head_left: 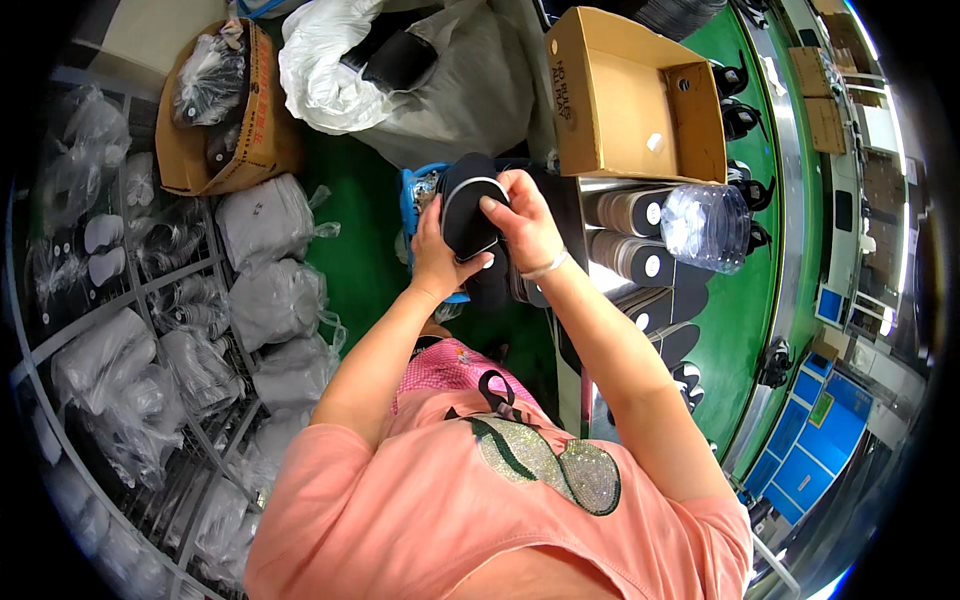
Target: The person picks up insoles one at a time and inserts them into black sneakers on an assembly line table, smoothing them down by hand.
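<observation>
Both my hands hold black shoe insoles [466,222] with a pale edge, upright in front of me. My left hand [440,258] grips their lower left side, its fingers wrapped around the edge. On the upper right, my right hand [530,228] presses its thumb on the black face, with the other fingers behind. I cannot tell how many pieces are in my grip. Just beyond and below them is a blue basket [408,205], partly hidden by my hands. More dark pieces [488,288] show beneath my hands.
On the right table lie stacks of insoles [632,258], a clear plastic container [704,228] and an open cardboard box [572,105]. Ahead stands a white sack [320,70] with black pieces. To the left are another carton [275,135], bagged goods [265,222] and a metal rack [95,335].
</observation>
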Demonstrator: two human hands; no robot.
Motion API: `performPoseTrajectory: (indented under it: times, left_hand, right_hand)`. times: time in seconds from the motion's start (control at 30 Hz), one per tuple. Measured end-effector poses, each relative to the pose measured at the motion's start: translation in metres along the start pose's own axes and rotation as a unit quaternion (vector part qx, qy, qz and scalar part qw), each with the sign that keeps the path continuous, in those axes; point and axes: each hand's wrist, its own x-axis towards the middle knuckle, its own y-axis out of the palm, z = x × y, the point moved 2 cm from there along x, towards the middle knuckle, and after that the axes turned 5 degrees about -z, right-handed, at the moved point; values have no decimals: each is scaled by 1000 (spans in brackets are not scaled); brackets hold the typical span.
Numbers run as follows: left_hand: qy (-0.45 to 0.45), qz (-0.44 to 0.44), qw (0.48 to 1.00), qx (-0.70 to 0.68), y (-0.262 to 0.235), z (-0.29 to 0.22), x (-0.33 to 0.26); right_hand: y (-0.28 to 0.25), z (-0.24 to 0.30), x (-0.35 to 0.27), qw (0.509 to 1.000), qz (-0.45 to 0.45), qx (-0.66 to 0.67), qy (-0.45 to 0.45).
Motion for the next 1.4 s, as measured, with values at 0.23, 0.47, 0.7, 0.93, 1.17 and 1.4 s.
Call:
performPoseTrajectory:
  times: [0.23, 0.47, 0.7, 0.93, 1.17, 1.4]
  left_hand:
    - [67, 77, 991, 86, -5, -8, 10]
    - [15, 123, 992, 4, -24, 2, -9]
    - [52, 87, 994, 35, -17, 5, 3]
    - [191, -21, 945, 263, -13, -39, 10]
    - [262, -5, 943, 207, 28, -48, 34]
    - [193, 170, 961, 104, 41, -47, 45]
  right_hand:
    - [-13, 31, -7, 992, -90, 22, -91]
    - [-3, 99, -3, 974, -86, -161, -132]
    - [-66, -1, -1, 706, -77, -703, 29]
    - [-64, -15, -11, 671, -146, -727, -32]
    - [-63, -10, -25, 722, -179, -647, -168]
    - [-82, -8, -37, 832, -224, -469, -196]
